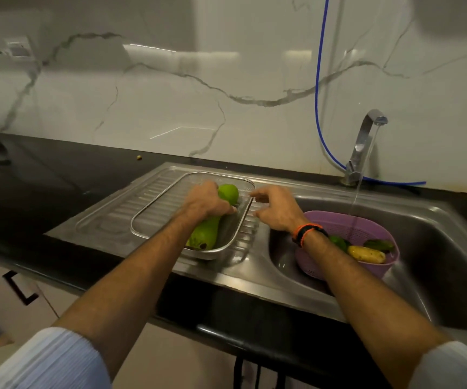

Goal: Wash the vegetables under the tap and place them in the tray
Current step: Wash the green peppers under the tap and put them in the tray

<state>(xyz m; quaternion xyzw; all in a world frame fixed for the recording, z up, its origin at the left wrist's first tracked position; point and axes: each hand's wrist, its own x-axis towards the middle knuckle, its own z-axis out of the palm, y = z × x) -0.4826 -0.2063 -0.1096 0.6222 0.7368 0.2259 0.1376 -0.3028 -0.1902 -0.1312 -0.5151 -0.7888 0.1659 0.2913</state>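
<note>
Bottle gourd point(203, 237), long and pale green, lies along the right side of the steel tray point(142, 220), which sits on the ribbed draining board at about 11 o'clock from the sink bowl point(437, 248). Left hand point(203, 204) wraps its fingers over the gourd's middle, apparently setting it down. Right hand point(275, 207) hovers at the tray's right rim, fingers loosely spread, thumb and forefinger near the rim; holding nothing that I can see.

Progress, as judged: one vegetable in the tray. Purple colander point(336, 226) in the sink bowl, at 3 o'clock from the tray, holds at least three more: a yellow piece point(367, 254), a dark green one point(379, 245) and another green one point(337, 242), partly hidden behind the wrist. Tap point(362, 141) is running, its stream falling into the colander. These remain to be washed and moved across.

No brand, label or writing legible anywhere.
</note>
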